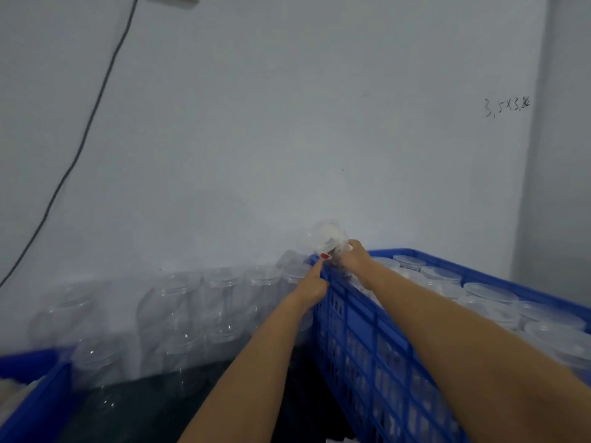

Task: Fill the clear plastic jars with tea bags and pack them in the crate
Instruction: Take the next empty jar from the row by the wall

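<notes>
Held jar: a clear plastic jar (329, 237) is up at the far left corner of the blue crate (377, 330), tilted, with pale contents showing through its wall; these are probably tea bags, though blur hides detail.
Right hand: the right hand (353, 255) reaches over the crate's rim with fingers curled round the jar's lower part, likely to steady it on its way into the corner slot.
Left hand: the left hand (315, 284) is outside the crate's left wall, fingers bent and pressed together, with a forefinger stretched up toward a small red tag (325, 256) by the jar; whether it pinches the tag I cannot tell.
Crate: rigid blue plastic with a slotted lattice wall, holding rows of lidded jars (489, 290) that sit upright and touching, so they are packed tight to stop shifting.
Empty jars: a row of open clear jars (179, 302) stands along the white wall (287, 123) to the left, stacked within reach as stock; they are thin, glossy and round-shouldered.
Second crate: a blue corner (35, 394) shows near left.
Cable: a dark cable (96, 100) hangs down the wall at far left.
</notes>
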Motion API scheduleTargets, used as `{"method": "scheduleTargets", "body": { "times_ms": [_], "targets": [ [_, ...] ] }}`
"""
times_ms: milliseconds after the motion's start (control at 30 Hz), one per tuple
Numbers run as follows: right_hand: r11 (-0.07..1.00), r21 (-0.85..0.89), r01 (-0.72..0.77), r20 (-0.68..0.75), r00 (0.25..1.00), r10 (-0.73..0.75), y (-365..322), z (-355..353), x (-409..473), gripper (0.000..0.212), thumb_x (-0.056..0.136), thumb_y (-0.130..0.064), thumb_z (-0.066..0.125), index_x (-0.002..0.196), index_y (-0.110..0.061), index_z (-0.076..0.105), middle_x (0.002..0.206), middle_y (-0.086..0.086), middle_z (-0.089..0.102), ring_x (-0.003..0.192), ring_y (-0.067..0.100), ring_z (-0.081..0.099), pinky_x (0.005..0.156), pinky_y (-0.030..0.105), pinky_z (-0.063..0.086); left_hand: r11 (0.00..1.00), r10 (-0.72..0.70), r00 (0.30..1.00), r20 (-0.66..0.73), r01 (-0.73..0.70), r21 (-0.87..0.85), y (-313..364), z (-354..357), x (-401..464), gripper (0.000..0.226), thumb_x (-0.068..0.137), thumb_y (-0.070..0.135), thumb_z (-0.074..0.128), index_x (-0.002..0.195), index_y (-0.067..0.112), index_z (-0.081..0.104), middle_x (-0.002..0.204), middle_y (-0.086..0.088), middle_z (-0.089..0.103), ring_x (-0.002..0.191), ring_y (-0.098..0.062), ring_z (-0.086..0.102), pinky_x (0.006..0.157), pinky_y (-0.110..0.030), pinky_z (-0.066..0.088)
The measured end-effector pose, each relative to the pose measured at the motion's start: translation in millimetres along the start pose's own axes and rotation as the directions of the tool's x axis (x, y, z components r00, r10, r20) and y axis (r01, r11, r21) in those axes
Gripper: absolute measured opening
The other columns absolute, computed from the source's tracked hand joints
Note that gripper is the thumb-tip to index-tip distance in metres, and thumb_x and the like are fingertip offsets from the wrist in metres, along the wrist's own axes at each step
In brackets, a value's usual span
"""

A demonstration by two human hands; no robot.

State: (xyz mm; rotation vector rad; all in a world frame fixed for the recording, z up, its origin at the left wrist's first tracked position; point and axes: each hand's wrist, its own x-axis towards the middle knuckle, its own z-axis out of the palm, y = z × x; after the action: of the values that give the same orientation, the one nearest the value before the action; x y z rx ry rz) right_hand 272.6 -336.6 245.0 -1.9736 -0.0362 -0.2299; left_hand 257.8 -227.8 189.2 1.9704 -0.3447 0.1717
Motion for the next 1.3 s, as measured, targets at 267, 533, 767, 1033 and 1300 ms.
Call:
{"method": "scheduleTargets", "body": {
  "times_ms": [267,533,767,1033,1300],
  "targets": [
    [0.994,-0.105,0.034,0.004,0.999,-0.033,7,1,0,0.034,0.095,-0.008,0.048,0.126,0.003,0.038,0.115,0.021,0.054,0.098,0.031,0.054,0.072,0.035,0.046,0.994,-0.006,0.994,-0.113,-0.007,-0.107,10,0,7,0.033,0.097,-0.003,0.036,0.129,-0.002,0.046,0.114,-0.013,0.057,0.098,-0.018,0.055,0.078,-0.021,0.05],
    [0.939,-0.338,0.06,0.072,0.997,-0.037,2,-13,37,0.08,0.081,-0.016,0.074,0.142,0.003,0.025,0.139,0.021,0.044,0.126,0.033,0.047,0.103,0.038,0.042,0.982,-0.1,0.982,-0.163,0.072,-0.172,-11,5,52,0.035,0.088,-0.011,0.038,0.119,-0.004,0.053,0.11,-0.023,0.06,0.099,-0.032,0.059,0.082,-0.038,0.054],
    [0.981,-0.187,0.05,0.004,0.999,-0.05,3,-8,64,0.072,0.074,-0.035,0.08,0.12,0.007,0.045,0.115,0.021,0.063,0.101,0.033,0.064,0.069,0.036,0.054,0.976,-0.044,0.978,-0.205,-0.001,-0.218,-13,11,75,0.047,0.083,-0.013,0.031,0.113,0.02,0.048,0.12,-0.017,0.057,0.1,-0.031,0.059,0.077,-0.039,0.053],
    [0.996,0.035,-0.081,-0.139,0.987,0.085,25,-21,92,0.076,0.083,-0.028,0.073,0.137,0.002,0.028,0.119,0.021,0.055,0.105,0.034,0.057,0.069,0.04,0.045,0.995,-0.062,0.995,-0.076,0.068,0.079,-17,23,91,0.075,0.087,-0.005,0.029,0.151,0.034,0.026,0.16,-0.006,0.019,0.147,-0.034,-0.005,0.118,-0.037,0.001],
    [0.973,0.065,-0.221,-0.133,0.964,0.228,22,-15,92,0.073,0.088,-0.021,0.065,0.14,-0.001,0.018,0.135,0.022,0.044,0.121,0.033,0.048,0.095,0.037,0.041,0.971,0.06,0.997,-0.05,-0.047,0.235,-13,20,83,0.065,0.087,-0.006,0.033,0.146,0.019,0.04,0.147,-0.011,0.044,0.14,-0.029,0.029,0.12,-0.045,0.012]
  ]
}}
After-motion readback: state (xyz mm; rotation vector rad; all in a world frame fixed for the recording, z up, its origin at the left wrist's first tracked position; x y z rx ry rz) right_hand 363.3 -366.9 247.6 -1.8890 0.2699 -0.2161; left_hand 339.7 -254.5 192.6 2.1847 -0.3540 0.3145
